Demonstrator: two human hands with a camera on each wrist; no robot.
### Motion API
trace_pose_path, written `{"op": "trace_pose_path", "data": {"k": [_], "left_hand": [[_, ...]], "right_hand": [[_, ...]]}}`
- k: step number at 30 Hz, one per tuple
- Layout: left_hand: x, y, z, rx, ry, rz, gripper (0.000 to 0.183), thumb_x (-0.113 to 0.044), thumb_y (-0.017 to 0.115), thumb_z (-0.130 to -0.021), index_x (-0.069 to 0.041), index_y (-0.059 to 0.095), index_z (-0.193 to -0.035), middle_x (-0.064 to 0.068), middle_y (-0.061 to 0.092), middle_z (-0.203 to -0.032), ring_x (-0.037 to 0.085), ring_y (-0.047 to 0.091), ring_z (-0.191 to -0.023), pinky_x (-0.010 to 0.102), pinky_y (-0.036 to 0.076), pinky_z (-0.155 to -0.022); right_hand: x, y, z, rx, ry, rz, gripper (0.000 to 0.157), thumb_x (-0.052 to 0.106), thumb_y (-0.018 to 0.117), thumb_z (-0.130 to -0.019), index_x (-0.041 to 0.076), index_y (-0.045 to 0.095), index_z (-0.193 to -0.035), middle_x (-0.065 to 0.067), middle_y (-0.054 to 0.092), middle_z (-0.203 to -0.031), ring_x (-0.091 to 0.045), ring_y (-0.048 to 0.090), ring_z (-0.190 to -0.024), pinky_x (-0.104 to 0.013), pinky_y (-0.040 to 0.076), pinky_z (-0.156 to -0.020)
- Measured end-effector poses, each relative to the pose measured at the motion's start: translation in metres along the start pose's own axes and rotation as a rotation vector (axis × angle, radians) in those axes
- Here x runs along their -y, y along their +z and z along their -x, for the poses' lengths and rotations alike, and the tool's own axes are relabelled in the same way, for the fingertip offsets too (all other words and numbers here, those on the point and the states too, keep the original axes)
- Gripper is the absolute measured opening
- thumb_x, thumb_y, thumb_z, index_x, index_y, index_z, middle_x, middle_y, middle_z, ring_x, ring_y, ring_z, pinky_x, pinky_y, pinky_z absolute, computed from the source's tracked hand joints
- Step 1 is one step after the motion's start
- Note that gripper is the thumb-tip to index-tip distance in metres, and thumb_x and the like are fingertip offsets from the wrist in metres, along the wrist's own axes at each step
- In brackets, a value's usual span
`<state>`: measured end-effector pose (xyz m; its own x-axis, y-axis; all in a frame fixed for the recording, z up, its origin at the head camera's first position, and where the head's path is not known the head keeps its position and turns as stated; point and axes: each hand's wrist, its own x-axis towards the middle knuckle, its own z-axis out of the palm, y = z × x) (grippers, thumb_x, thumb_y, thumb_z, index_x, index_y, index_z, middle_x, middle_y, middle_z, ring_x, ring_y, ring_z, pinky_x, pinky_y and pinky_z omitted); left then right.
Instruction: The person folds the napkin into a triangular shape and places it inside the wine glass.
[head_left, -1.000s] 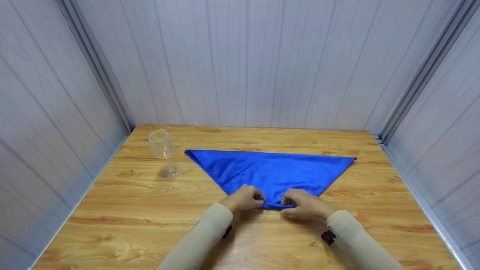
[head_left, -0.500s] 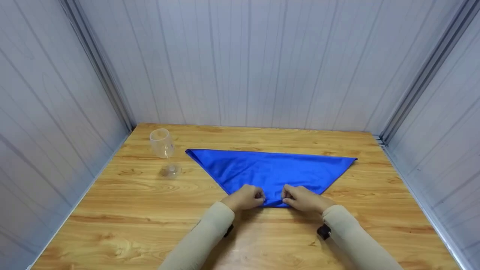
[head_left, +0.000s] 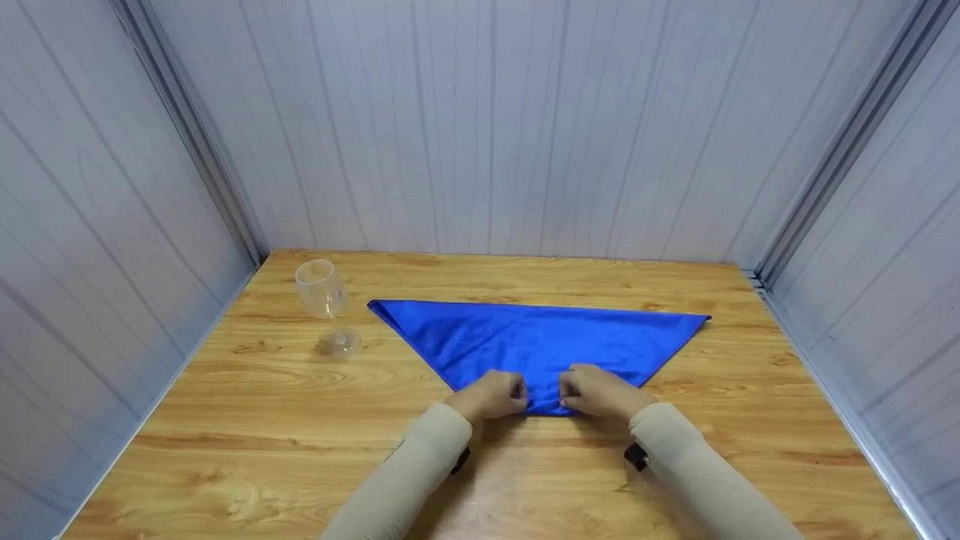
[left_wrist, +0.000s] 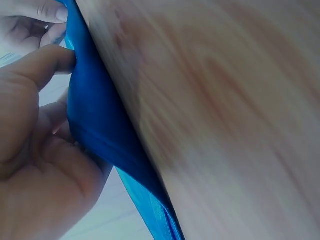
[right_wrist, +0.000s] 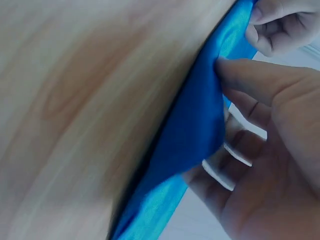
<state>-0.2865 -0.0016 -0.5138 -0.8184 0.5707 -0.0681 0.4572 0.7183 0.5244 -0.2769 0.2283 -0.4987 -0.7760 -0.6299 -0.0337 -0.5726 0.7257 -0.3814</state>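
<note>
A blue cloth (head_left: 540, 341) lies folded on the table, its long straight edge toward the back wall and a short folded edge toward me. At that near edge my left hand (head_left: 493, 394) pinches the fabric between thumb and curled fingers. My right hand (head_left: 600, 391) pinches the same edge a short way to the right. Both wrist views show the thumb pressed on the turned-up fold, the blue fold (left_wrist: 100, 105) on the left and the blue fold (right_wrist: 192, 112) on the right. Fingertips behind the cloth are partly hidden.
A clear stemmed glass (head_left: 320, 289) stands upright on the wooden table (head_left: 262, 420), left of the cloth. Pale panelled walls (head_left: 491, 127) enclose the table at the back and on both sides.
My right hand has moved slightly left, closer to the left hand, and its spread fingers have closed in on the cloth edge. The left hand has hardly moved.
</note>
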Motion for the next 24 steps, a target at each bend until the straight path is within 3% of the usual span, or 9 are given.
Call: {"op": "trace_pose_path", "data": {"k": [6, 10, 15, 19, 24], "left_hand": [[-0.001, -0.002, 0.001, 0.007, 0.028, -0.023, 0.009, -0.011, 0.072, -0.089, -0.011, 0.064, -0.085, -0.006, 0.06, -0.076, 0.01, 0.055, -0.074, 0.025, 0.048, -0.068], [-0.004, -0.005, 0.0, -0.002, 0.085, -0.077, 0.007, -0.011, 0.075, -0.088, -0.011, 0.068, -0.087, -0.004, 0.062, -0.081, 0.011, 0.057, -0.08, 0.025, 0.049, -0.073], [-0.009, -0.006, 0.001, -0.057, 0.163, -0.185, 0.009, -0.006, 0.077, -0.085, -0.015, 0.078, -0.084, -0.004, 0.066, -0.083, 0.013, 0.061, -0.085, 0.024, 0.05, -0.076], [-0.014, -0.005, 0.006, -0.074, 0.167, -0.244, 0.011, -0.004, 0.077, -0.085, -0.014, 0.081, -0.088, -0.005, 0.073, -0.088, 0.012, 0.067, -0.087, 0.023, 0.054, -0.076], [-0.012, -0.008, 0.015, -0.095, 0.223, -0.251, 0.009, -0.007, 0.076, -0.086, -0.013, 0.082, -0.09, -0.005, 0.074, -0.087, 0.008, 0.068, -0.082, 0.022, 0.054, -0.073]], "right_hand": [[-0.013, 0.0, -0.002, 0.065, 0.083, -0.206, 0.01, 0.014, 0.07, -0.094, 0.011, 0.067, -0.085, 0.007, 0.062, -0.082, -0.01, 0.054, -0.075, -0.03, 0.047, -0.068], [-0.02, 0.0, -0.002, 0.105, 0.158, -0.331, 0.012, 0.02, 0.071, -0.094, 0.011, 0.066, -0.088, 0.006, 0.064, -0.086, -0.01, 0.055, -0.076, -0.03, 0.046, -0.07], [-0.023, -0.001, -0.003, 0.125, 0.17, -0.371, 0.015, 0.024, 0.072, -0.093, 0.01, 0.066, -0.088, 0.004, 0.064, -0.085, -0.011, 0.054, -0.077, -0.03, 0.046, -0.07], [-0.023, -0.001, -0.002, 0.129, 0.178, -0.387, 0.015, 0.023, 0.072, -0.094, 0.01, 0.066, -0.089, 0.004, 0.063, -0.086, -0.011, 0.054, -0.077, -0.031, 0.046, -0.07], [-0.024, 0.0, -0.003, 0.126, 0.168, -0.402, 0.015, 0.022, 0.072, -0.094, 0.009, 0.066, -0.09, 0.003, 0.064, -0.087, -0.012, 0.055, -0.078, -0.032, 0.046, -0.071]]}}
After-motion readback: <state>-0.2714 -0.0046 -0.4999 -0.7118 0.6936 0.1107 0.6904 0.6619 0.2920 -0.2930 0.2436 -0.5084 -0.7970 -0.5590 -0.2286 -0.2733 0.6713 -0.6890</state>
